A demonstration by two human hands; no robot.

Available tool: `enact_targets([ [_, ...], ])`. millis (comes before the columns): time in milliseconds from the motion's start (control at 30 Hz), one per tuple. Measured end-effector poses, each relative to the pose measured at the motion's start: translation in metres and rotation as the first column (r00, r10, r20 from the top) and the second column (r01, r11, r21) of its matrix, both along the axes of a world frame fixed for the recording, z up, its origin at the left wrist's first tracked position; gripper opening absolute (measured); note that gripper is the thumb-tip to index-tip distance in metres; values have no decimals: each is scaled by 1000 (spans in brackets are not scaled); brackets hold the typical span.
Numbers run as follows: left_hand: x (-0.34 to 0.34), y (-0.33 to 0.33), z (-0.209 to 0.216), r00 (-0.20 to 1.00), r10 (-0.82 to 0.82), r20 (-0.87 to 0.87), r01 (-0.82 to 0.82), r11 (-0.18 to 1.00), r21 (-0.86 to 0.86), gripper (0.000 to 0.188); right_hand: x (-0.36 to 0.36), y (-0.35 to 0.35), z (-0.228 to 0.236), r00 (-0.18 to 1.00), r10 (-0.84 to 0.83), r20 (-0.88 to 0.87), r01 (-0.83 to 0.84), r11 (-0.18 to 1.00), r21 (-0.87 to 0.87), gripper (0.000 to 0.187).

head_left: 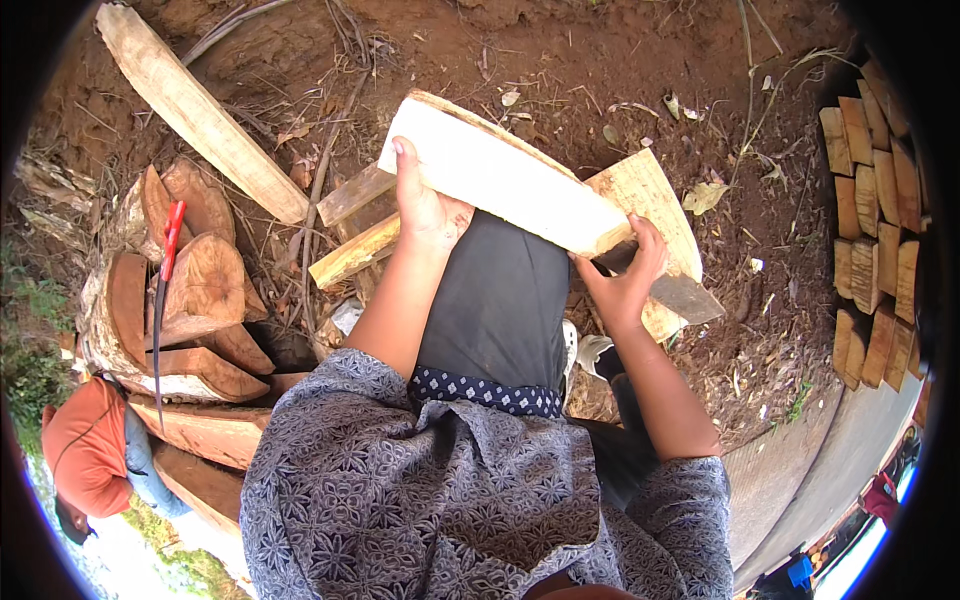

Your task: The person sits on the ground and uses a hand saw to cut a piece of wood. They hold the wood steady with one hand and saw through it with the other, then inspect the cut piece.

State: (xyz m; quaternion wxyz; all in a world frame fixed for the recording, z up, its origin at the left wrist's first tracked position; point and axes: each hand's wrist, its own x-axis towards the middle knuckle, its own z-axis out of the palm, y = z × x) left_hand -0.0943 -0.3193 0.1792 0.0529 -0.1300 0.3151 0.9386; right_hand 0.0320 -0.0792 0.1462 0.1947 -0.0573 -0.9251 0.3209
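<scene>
A pale split piece of wood [490, 175] slants across my lap, its left end higher in view than its right. My left hand [428, 208] grips it near the left end, thumb pressed on the pale face and the other fingers hidden. At the right end, my right hand [628, 272] holds the lower corner between thumb and fingertips. Beneath the piece lie more cut wood: a broad pale slab [655, 205] beside my right hand and a narrow yellowish strip [352, 252] by my left forearm.
Split logs [205, 290] are piled at left, with a red-handled, thin-bladed tool [165, 265] against them. A long slab [200, 110] lies on the soil at upper left. Stacked wood blocks [878, 210] stand at far right. A person in orange [88, 445] is at lower left.
</scene>
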Motion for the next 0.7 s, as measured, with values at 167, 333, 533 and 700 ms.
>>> enact_targets([
  [167,2,-3,0,1000,2,10,-2,1000,7,79,1,-2,-4,1000,-1,-1,1,1000,-1,94],
  [333,0,-1,-6,999,-15,-53,15,1000,-2,77,3,0,-4,1000,3,-10,-3,1000,-7,96],
  [533,-4,-2,-13,997,52,-56,-55,996,-67,73,-9,25,20,967,180,180,-161,981,-112,92],
  [700,-5,6,-13,995,92,-43,-96,990,-107,72,-13,59,23,929,272,249,-159,904,-396,54],
])
